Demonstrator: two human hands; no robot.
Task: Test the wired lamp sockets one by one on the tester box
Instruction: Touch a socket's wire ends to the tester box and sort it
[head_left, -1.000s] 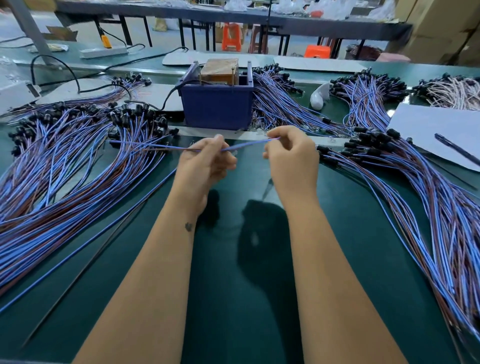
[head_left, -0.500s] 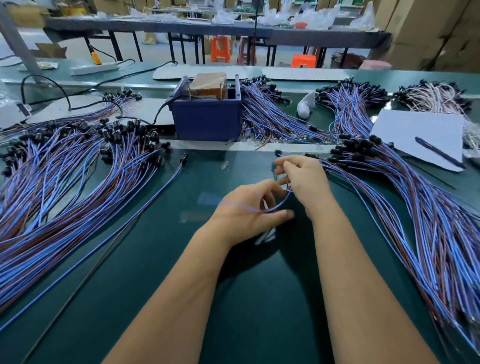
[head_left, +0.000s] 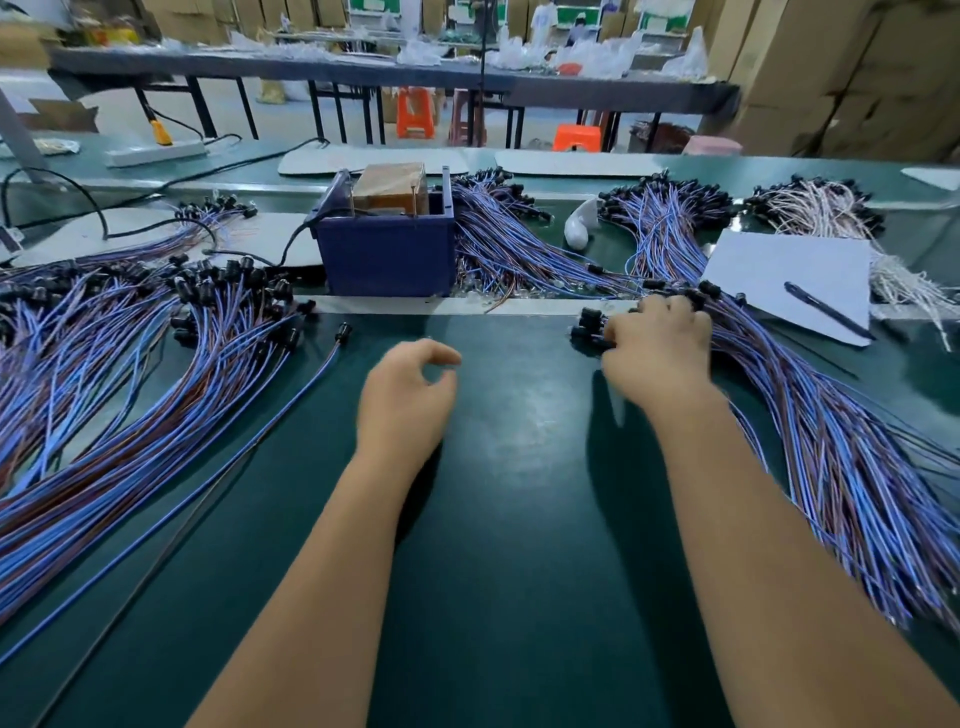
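Note:
The blue tester box, with a brown block on top, stands at the back centre of the green table. My left hand hovers over bare table in front of it, fingers loosely curled and holding nothing. My right hand lies on the socket end of the right pile of wired lamp sockets, fingers bent over the black sockets. Blur and the fingers hide whether one is gripped. A single wired socket lies beside the big left pile.
More blue-and-brown wired sockets are heaped behind the tester box at the right. A white sheet with a pen lies at the far right, a white object behind it. A black cable runs left from the box.
Both hands let go of the wire they held together. The right hand moved right onto the right pile; the left hand drew back left, empty.

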